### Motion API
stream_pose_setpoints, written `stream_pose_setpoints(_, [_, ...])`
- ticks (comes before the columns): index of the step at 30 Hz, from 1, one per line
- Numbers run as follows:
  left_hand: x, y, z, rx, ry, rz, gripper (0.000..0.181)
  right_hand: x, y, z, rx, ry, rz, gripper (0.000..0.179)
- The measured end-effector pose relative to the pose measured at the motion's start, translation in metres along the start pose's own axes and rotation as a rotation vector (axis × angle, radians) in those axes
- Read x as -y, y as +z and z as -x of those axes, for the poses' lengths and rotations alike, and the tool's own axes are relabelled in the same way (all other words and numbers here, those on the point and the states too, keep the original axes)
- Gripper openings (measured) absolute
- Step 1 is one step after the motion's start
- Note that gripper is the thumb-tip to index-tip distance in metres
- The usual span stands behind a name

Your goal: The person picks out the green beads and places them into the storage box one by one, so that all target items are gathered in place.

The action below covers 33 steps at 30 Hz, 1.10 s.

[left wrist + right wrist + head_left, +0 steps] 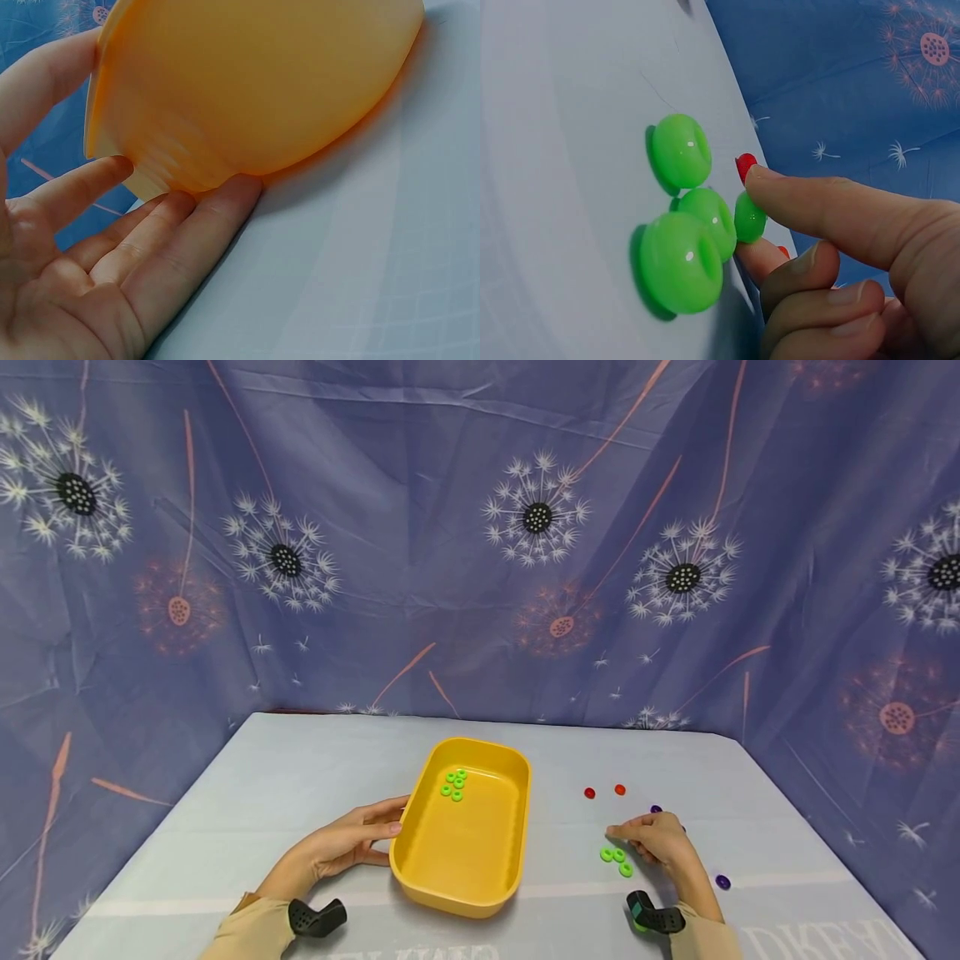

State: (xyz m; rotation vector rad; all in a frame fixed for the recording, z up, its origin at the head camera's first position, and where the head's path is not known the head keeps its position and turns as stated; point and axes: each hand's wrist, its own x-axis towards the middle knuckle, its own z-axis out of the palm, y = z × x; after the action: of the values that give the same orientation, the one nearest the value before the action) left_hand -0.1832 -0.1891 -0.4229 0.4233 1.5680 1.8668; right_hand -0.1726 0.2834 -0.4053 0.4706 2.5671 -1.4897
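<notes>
A yellow rectangular bin [461,860] stands on the table, with several green ring beads [457,783] toward its far left corner. My left hand [356,839] holds the bin's left side, thumb at the rim and the other fingers [217,217] against the outer wall. To the right of the bin, my right hand [660,839] pinches a green ring bead [750,217] between thumb and index finger; the head view hides this bead. Just below the fingertips, three more green beads [619,855] lie close together on the table.
Two red beads [589,793] lie beyond my right hand. Purple beads [722,882] are scattered around that hand, one partly behind it. Another green bead [640,927] shows under the right wrist camera. A patterned blue cloth [420,543] hangs behind the pale table [315,768].
</notes>
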Motion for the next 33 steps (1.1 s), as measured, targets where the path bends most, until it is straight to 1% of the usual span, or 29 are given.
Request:
stream_pose_setpoints(5, [-0.003, 0.0, 0.001, 0.003, 0.01, 0.004, 0.073, 0.002, 0.002, -0.002, -0.001, 0.004, -0.013, 0.023])
stream_pose_setpoints(10, [-0.004, 0.001, 0.0, 0.016, 0.02, 0.008, 0.07, 0.013, 0.001, -0.003, -0.012, -0.023, -0.026, 0.022])
stream_pose_setpoints(13, [-0.003, 0.0, 0.0, 0.023, 0.019, 0.011, 0.07, 0.027, 0.003, -0.006, 0.001, -0.049, -0.045, 0.023])
stream_pose_setpoints(16, [-0.003, 0.0, 0.001, 0.011, 0.015, 0.011, 0.071, 0.05, 0.01, -0.011, 0.03, -0.086, -0.066, 0.026])
stream_pose_setpoints(19, [-0.002, 0.001, 0.002, 0.004, 0.012, 0.014, 0.072, 0.077, 0.022, -0.015, 0.049, -0.124, -0.069, 0.029])
stream_pose_setpoints(25, [0.002, 0.003, 0.003, 0.008, 0.016, 0.023, 0.072, 0.122, 0.054, -0.02, 0.07, -0.173, -0.048, 0.023])
stream_pose_setpoints(30, [0.003, 0.004, 0.003, -0.001, 0.015, 0.021, 0.07, 0.151, 0.084, -0.02, 0.103, -0.204, -0.026, 0.027])
stream_pose_setpoints(33, [0.003, 0.005, 0.003, -0.006, 0.016, 0.014, 0.07, 0.162, 0.102, -0.021, 0.106, -0.21, 0.006, 0.036])
